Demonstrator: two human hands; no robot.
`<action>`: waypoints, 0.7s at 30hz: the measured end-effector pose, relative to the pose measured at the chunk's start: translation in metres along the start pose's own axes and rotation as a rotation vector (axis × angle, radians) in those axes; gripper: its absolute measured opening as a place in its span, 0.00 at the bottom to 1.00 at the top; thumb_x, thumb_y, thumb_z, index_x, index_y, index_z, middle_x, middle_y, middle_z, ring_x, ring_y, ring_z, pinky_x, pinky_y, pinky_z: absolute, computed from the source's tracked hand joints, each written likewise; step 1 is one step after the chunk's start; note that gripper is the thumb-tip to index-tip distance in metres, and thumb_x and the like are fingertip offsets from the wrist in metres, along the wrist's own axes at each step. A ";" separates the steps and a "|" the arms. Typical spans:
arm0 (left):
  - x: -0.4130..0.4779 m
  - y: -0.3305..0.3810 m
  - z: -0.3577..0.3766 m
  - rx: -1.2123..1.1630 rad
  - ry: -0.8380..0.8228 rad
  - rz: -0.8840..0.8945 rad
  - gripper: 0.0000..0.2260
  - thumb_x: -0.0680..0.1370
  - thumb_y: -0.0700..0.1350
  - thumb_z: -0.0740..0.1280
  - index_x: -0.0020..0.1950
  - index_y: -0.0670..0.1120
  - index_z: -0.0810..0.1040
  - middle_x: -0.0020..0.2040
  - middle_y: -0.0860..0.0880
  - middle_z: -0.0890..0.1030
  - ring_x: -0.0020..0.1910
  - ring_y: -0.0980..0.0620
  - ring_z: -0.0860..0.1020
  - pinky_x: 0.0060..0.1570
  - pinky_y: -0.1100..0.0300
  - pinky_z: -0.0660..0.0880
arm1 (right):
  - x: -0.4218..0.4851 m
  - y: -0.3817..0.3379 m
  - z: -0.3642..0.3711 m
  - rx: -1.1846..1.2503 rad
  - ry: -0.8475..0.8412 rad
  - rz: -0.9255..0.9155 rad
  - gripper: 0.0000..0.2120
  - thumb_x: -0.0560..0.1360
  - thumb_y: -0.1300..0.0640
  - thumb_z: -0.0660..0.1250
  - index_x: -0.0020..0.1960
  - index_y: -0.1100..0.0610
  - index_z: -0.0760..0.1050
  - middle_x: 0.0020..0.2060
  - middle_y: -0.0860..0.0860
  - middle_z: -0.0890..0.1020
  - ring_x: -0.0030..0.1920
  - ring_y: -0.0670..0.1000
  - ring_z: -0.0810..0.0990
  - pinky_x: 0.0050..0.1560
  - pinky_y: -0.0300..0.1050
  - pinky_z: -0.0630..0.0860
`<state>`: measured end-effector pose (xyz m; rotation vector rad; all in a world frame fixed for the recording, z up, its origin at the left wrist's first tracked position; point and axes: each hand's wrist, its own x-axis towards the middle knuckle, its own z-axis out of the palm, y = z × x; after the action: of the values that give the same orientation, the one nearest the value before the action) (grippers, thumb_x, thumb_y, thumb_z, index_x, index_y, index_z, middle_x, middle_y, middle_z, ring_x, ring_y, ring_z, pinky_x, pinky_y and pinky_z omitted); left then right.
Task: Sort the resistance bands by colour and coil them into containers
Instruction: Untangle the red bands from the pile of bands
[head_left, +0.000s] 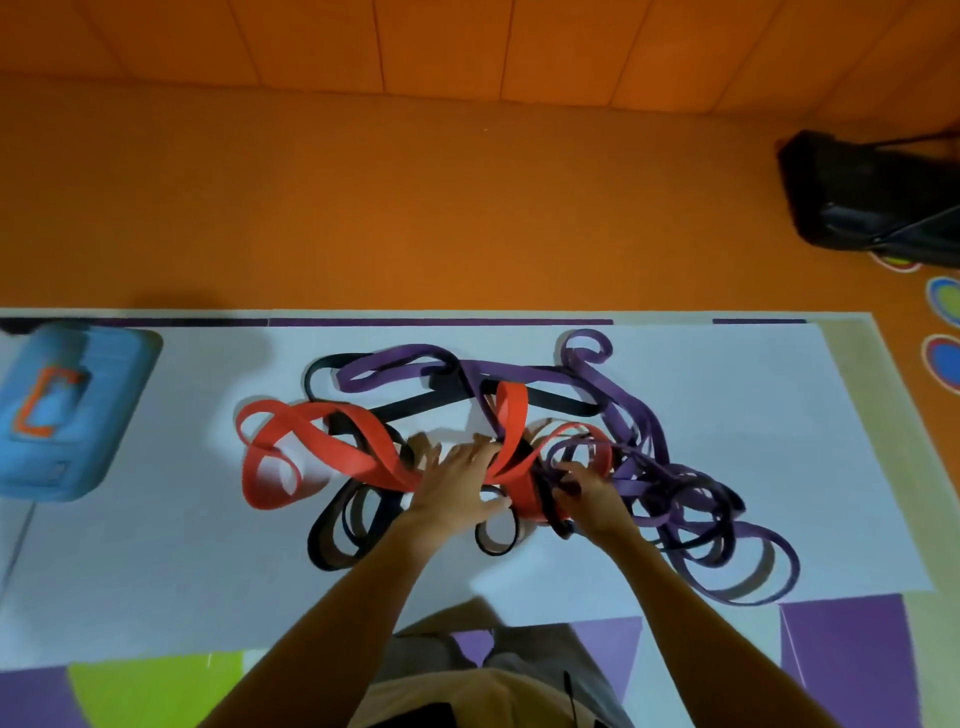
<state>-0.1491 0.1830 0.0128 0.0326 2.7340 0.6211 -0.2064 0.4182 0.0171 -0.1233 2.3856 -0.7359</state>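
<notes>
A tangle of resistance bands lies on a white sheet on the floor. Red bands loop to the left and middle, purple bands spread to the right and back, and black bands run underneath. My left hand rests on the pile's middle with fingers spread over the red bands. My right hand grips a black band beside a red loop. A blue container marked with an orange letter C sits at the far left.
Orange floor and an orange padded wall lie beyond the sheet. A black bag sits at the back right. Coloured round floor spots show at the right edge. Purple and green mat panels lie near my legs.
</notes>
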 end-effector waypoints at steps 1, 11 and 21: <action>0.005 0.007 0.006 0.094 -0.074 -0.046 0.30 0.79 0.57 0.70 0.78 0.52 0.64 0.68 0.48 0.81 0.70 0.43 0.76 0.74 0.39 0.63 | 0.001 0.005 -0.001 -0.031 -0.042 -0.017 0.20 0.81 0.61 0.68 0.73 0.60 0.74 0.62 0.59 0.83 0.62 0.61 0.82 0.63 0.59 0.79; 0.013 0.001 -0.014 -0.169 0.239 -0.425 0.16 0.86 0.46 0.61 0.74 0.48 0.65 0.54 0.44 0.83 0.51 0.41 0.85 0.50 0.46 0.80 | 0.016 0.040 -0.022 -0.213 -0.096 -0.211 0.09 0.82 0.52 0.67 0.59 0.53 0.81 0.54 0.51 0.83 0.53 0.55 0.84 0.51 0.50 0.81; 0.005 0.015 -0.014 -0.207 0.353 -0.578 0.17 0.85 0.47 0.63 0.73 0.45 0.71 0.43 0.49 0.83 0.41 0.46 0.84 0.42 0.53 0.81 | 0.040 0.079 -0.065 -0.229 0.332 -0.311 0.20 0.78 0.60 0.72 0.70 0.54 0.78 0.65 0.57 0.79 0.66 0.64 0.76 0.66 0.63 0.75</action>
<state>-0.1590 0.1907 0.0296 -0.9600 2.7693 0.7793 -0.2701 0.5053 -0.0053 -0.5133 2.8030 -0.6583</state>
